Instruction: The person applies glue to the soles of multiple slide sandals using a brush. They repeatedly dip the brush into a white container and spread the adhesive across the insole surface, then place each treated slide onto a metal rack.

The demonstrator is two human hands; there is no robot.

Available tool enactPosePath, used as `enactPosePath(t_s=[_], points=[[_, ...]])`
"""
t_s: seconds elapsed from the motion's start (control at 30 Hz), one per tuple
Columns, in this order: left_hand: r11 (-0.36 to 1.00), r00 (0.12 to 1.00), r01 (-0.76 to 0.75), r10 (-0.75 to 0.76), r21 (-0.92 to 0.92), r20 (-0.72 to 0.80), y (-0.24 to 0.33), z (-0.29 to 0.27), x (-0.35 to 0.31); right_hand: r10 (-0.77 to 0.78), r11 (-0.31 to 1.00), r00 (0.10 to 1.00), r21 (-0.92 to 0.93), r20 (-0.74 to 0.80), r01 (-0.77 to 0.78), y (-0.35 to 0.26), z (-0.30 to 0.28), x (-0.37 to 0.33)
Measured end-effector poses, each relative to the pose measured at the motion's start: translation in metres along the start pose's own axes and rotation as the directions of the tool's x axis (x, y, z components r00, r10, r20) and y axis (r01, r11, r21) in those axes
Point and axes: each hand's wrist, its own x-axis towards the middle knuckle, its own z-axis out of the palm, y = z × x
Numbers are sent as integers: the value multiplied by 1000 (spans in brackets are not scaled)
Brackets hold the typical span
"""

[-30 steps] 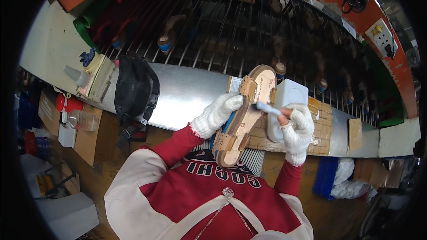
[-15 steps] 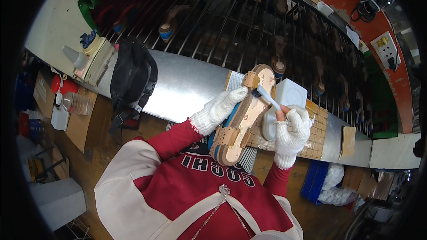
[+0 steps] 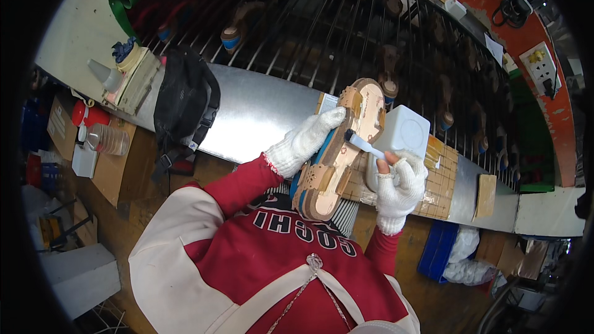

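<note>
My left hand, in a white knit glove, grips the side of a half-made sandal on a blue shoe last. The sandal is tilted, its pale underside turned up, with tan strap ends folded over the edge. In my gloved right hand, bare fingertips pinch the light-coloured handle of a small brush. Its dark bristles touch or hover just over the underside's left edge, near the middle; contact is hard to tell. Just behind the brush stands a white plastic container, partly hidden by my right hand.
A rack of dark metal bars carries several similar shoes on lasts. Along its near side runs a metal ledge with a black bag on the left. A taped board lies under the container. A plastic bottle stands lower left.
The sandal has tipped, showing more of its left edge, and its lower end has risen slightly. The brush has moved down and left along the underside, my right hand shifting slightly with it.
</note>
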Motion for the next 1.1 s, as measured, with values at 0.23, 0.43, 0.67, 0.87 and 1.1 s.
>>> enactPosePath(t_s=[0.23,0.43,0.67,0.87,1.1], points=[[1000,998,-17,17,-1,-61,-5,-6,19,-19,1000,1000,2,19,19,-1,-2,-8],[993,994,-114,114,-37,3,-5,-17,34,-42,999,998,32,35,41,-3,-4,-10],[993,991,-120,121,10,-51,5,-14,31,-50,998,998,34,48,49,-4,-4,-16],[991,990,-135,135,8,-27,7,-15,29,-76,997,996,34,43,75,-8,-2,-20],[977,977,-212,212,-33,-10,-5,-27,46,-82,993,995,95,62,76,-14,-6,-29]])
